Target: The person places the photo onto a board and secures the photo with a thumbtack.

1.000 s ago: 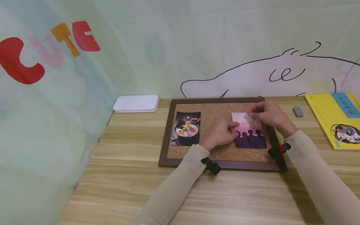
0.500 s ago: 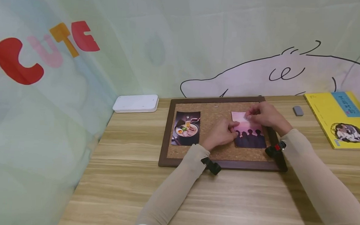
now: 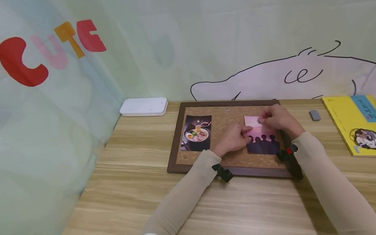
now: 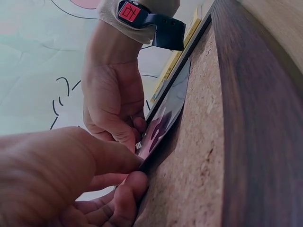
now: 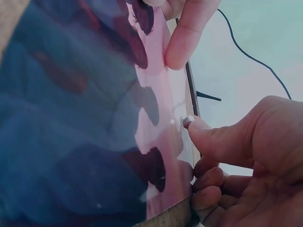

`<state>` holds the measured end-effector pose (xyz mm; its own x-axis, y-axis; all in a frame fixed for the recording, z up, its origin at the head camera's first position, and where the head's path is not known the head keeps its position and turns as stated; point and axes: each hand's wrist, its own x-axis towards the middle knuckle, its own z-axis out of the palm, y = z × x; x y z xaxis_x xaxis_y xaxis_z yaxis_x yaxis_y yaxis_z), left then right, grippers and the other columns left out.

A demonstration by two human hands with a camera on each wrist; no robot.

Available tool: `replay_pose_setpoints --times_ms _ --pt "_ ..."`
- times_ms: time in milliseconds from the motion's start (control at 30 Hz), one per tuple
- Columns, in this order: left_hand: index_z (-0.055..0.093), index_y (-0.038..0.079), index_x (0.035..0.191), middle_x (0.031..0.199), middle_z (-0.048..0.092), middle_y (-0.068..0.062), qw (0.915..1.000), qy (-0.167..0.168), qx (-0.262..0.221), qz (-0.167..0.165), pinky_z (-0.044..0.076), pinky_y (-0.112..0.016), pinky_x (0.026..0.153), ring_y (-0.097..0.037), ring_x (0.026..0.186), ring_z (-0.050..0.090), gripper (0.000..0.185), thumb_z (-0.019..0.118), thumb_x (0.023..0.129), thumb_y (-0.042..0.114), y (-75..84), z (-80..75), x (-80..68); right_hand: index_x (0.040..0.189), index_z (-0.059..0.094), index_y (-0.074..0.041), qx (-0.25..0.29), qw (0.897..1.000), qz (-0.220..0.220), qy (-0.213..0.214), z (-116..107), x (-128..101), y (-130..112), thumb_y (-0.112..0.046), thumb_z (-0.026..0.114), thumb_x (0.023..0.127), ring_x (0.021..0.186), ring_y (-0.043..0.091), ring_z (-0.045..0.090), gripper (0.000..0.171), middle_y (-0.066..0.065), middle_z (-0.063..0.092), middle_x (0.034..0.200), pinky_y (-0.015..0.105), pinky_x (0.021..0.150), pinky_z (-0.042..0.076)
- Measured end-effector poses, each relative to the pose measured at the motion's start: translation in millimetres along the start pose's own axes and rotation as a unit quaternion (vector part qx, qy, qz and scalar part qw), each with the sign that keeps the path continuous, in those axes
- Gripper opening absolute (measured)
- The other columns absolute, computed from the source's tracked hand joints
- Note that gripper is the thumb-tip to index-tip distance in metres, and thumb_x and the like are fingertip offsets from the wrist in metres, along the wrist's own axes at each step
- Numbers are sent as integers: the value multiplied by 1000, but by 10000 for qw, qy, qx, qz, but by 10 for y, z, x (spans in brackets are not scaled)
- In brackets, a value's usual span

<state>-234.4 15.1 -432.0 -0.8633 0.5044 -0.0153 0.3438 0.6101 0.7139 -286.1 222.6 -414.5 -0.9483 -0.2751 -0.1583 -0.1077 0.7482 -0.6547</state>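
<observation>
A pink-and-purple photo [image 3: 262, 146] with dark head silhouettes lies on the right half of a framed corkboard [image 3: 222, 117]. My left hand [image 3: 232, 138] pinches the photo's left edge between thumb and fingers; the left wrist view shows that edge lifted a little off the cork. At the photo's upper part, my right hand [image 3: 280, 119] holds a small silver thumbtack [image 5: 186, 121], its thumb tip against the tack and its other fingers curled. Whether the tack's point is in the cork is hidden. On the board's left half lies a ramen photo [image 3: 196, 136] with a silver tack [image 3: 198, 121] near its top.
A white flat case [image 3: 143, 106] sits left of the board, by the curtain. To the right are a small grey eraser-like block [image 3: 314, 115] and a yellow book [image 3: 345, 121]. A printed curtain [image 3: 166, 43] rises behind the wooden table [image 3: 134, 188].
My right hand has moved slightly left and down over the photo's upper part with the tack. My left hand keeps its pinch on the photo's edge. The head view shifts slightly.
</observation>
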Motion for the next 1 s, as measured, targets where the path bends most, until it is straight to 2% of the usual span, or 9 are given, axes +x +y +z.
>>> replay_pose_setpoints --times_ms 467,733,1000 --pt "65 6 134 78 61 0 9999 -86 41 -55 36 -16 56 -8 66 50 41 69 93 11 -1 12 32 92 68 1 -100 9999 77 86 -16 -11 -14 -11 66 91 69 21 48 13 7 57 75 33 59 37" --pt "65 7 134 78 60 0 9998 -70 58 -155 37 -17 57 -10 68 51 41 69 93 12 7 -3 27 94 69 0 -101 9994 291 151 -15 13 -26 -15 66 88 76 25 49 16 11 62 85 34 63 36" --pt "66 7 133 76 59 1 9998 -1 138 -141 36 -17 55 -9 66 50 40 69 93 12 2 0 24 91 69 0 -114 9993 301 174 -13 45 -43 -11 65 84 71 23 48 14 9 60 79 33 59 35"
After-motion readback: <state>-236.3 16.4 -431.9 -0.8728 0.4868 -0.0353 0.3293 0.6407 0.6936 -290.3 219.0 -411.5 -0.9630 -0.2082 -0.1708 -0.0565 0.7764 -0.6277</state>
